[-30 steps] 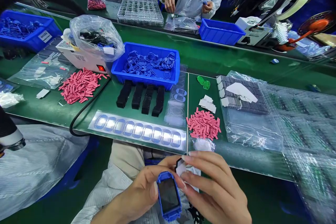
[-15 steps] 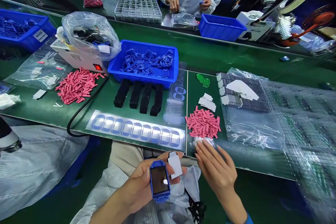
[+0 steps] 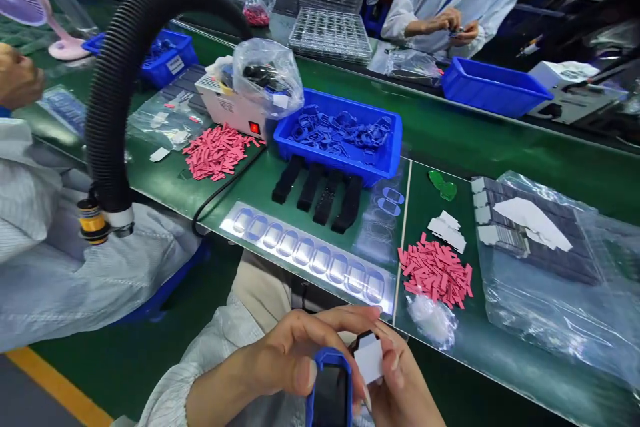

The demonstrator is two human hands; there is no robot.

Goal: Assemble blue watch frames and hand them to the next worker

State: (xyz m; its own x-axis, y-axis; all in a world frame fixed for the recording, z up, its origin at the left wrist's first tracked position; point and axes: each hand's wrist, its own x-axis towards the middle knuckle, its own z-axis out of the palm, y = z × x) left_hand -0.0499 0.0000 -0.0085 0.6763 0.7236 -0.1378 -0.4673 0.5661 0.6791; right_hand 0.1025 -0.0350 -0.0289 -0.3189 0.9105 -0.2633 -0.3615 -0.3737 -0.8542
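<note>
My left hand (image 3: 287, 353) holds a blue frame with a dark screen (image 3: 331, 390) between thumb and fingers, low in the view. A small white piece with a black edge (image 3: 369, 358) sits just right of the frame, between both hands. My right hand (image 3: 400, 373) has its thumb and fingers closed on that white piece. The two hands touch or overlap near the bench's front edge. Right of them on the bench lie a crumpled clear film (image 3: 433, 321) and a pile of pink strips (image 3: 436, 271).
A blue bin of blue frames (image 3: 340, 163) stands mid-bench, with black blocks (image 3: 324, 197) and a sheet of oval films (image 3: 305, 250) in front. A black hose (image 3: 107, 93) rises at left. Bagged dark parts (image 3: 550, 233) lie right. A co-worker (image 3: 455, 0) works opposite.
My right hand has left the clear film and come over to the white piece beside my left hand. The blue frame sits lower. The view has swung left.
</note>
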